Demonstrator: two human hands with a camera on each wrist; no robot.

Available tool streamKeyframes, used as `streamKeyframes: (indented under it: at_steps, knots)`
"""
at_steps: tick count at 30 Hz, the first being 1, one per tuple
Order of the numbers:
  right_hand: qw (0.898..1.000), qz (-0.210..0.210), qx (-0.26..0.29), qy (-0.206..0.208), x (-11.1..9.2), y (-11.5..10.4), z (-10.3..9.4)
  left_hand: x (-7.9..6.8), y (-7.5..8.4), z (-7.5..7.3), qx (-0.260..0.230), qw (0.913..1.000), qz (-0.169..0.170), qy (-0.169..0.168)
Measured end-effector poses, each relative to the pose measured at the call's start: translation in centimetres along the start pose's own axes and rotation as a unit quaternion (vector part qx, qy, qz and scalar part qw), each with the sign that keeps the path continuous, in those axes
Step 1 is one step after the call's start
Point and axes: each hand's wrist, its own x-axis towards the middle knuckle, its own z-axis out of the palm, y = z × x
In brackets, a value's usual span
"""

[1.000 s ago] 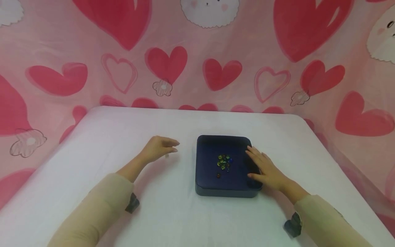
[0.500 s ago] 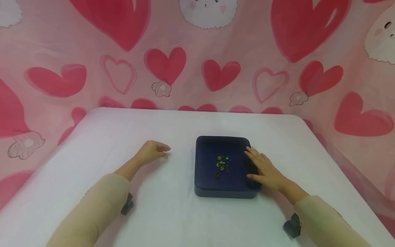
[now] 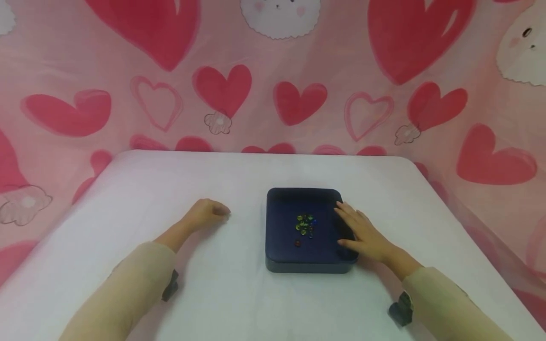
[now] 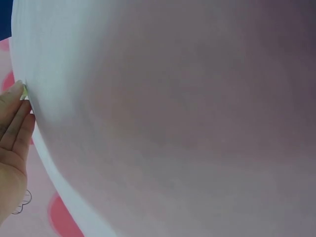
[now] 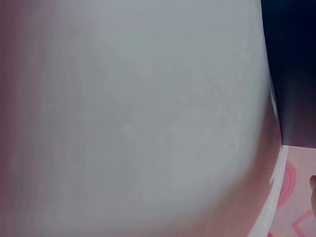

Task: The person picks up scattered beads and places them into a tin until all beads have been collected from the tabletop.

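Observation:
In the head view my left hand (image 3: 205, 214) is low at the tabletop, left of the tray, its thumb and fingertips drawn together. The left wrist view shows a small yellow-green glass marble (image 4: 24, 92) pinched at those fingertips, mostly covered by them. My right hand (image 3: 366, 235) rests with spread, fairly straight fingers on the right rim of a dark blue rectangular tray (image 3: 307, 268). Inside, near the middle, lies a cluster of yellow-green and blue glass marbles (image 3: 304, 226). A single brown marble (image 3: 297, 243) sits a little nearer the front.
A white cloth (image 3: 239, 303) covers the table under both hands and the tray. Behind it hangs a pink curtain (image 3: 324, 57) printed with hearts. Dark wrist devices sit under both sleeves (image 3: 123, 284).
My left hand has drawn back leftward and down onto the small marble on the cloth, and its fingertips have closed together. The right hand stays on the tray.

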Motion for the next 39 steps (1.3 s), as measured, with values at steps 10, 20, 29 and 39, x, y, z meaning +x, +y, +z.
streamKeyframes:
  at_steps: [10,20,29,39]
  knots:
    - [1.0,0.003,-0.002,-0.005,0.0,0.1,0.0,-0.1,0.3,0.1,0.005,0.9998,-0.02,-0.003]
    - [1.0,-0.004,-0.001,0.004,0.0,0.2,0.1,0.0,1.3,0.2,-0.007,0.9992,0.032,0.024]
    - [1.0,0.002,-0.001,0.004,-0.1,0.2,0.0,0.4,4.7,0.5,-0.055,0.9946,0.084,0.026]
    - [1.0,-0.004,0.005,0.003,0.0,0.2,0.1,0.9,8.3,1.9,-0.086,0.9903,0.109,-0.009]
